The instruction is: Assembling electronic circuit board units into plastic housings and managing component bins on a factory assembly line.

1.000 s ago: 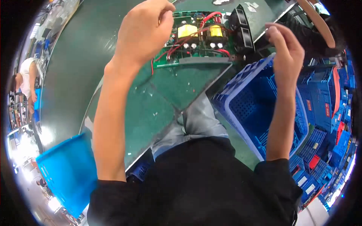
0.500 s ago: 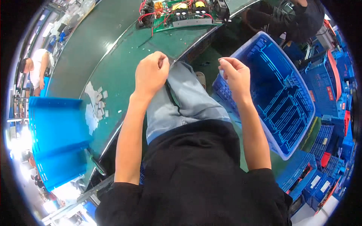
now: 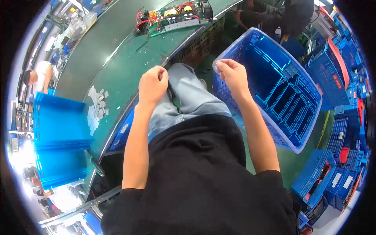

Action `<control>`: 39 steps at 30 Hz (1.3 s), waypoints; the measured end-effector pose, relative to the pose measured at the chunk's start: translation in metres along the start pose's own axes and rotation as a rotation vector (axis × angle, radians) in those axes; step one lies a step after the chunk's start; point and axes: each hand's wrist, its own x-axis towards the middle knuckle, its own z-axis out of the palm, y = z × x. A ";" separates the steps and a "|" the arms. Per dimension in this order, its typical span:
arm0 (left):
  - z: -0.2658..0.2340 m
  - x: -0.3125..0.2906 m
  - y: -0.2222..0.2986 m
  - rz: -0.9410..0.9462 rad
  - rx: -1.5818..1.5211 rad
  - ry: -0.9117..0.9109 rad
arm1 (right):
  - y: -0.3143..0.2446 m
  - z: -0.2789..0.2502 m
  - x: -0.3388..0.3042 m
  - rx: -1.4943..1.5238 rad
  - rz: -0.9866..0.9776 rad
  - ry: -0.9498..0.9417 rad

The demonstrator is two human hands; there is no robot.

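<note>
My left hand (image 3: 153,87) hovers by the front edge of the green-topped workbench (image 3: 131,64), above my left leg. Its fingers are curled closed; anything inside them is hidden. My right hand (image 3: 235,78) is raised at the near left rim of a large blue plastic crate (image 3: 270,139). Thumb and fingertips there are pinched together, and whatever they hold, if anything, is too small to make out. Beyond my left hand, a green circuit board (image 3: 180,26) with red wires, yellow-topped parts and a metal bar lies on the bench.
On the bench at left, small pale pieces (image 3: 102,105) lie beside torn white sheets (image 3: 92,117) and a bright blue bin (image 3: 62,133). A dark-handled tool (image 3: 96,166) rests at the bench edge. Stacked blue crates (image 3: 329,74) stand at right. Another person (image 3: 291,17) is beyond the crate.
The view has shifted, so the circuit board and blue crate sit further left in the picture. Both hands stay raised and closed, with little change in their pose.
</note>
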 end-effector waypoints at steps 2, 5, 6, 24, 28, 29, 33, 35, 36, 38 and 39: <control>-0.001 0.003 0.000 0.027 -0.013 -0.005 | 0.004 0.003 0.005 -0.017 0.017 -0.001; -0.006 0.009 0.002 0.101 -0.049 0.023 | 0.013 0.012 0.017 -0.114 -0.005 -0.025; -0.009 0.012 0.010 0.090 -0.066 0.008 | 0.009 0.015 0.018 -0.076 0.071 -0.022; -0.014 0.268 0.005 -0.039 -0.072 -0.114 | -0.120 0.054 0.233 -0.576 -0.147 0.321; 0.006 0.317 -0.006 -0.169 -0.057 -0.257 | -0.129 0.065 0.275 -0.681 0.044 0.227; 0.014 0.327 -0.005 -0.191 -0.072 -0.282 | -0.134 0.064 0.281 -0.753 0.055 0.223; 0.024 0.352 0.002 -0.119 0.023 -0.267 | -0.150 0.081 0.318 -0.985 -0.025 0.117; 0.030 0.358 0.005 -0.077 0.019 -0.273 | -0.151 0.085 0.329 -1.068 -0.057 0.041; 0.033 0.358 0.006 -0.067 0.026 -0.278 | -0.148 0.086 0.333 -1.091 -0.046 0.022; 0.040 0.363 0.007 -0.082 0.020 -0.283 | -0.145 0.090 0.343 -1.166 -0.019 -0.025; 0.044 0.365 0.006 -0.093 0.015 -0.275 | -0.145 0.093 0.348 -1.214 -0.003 -0.056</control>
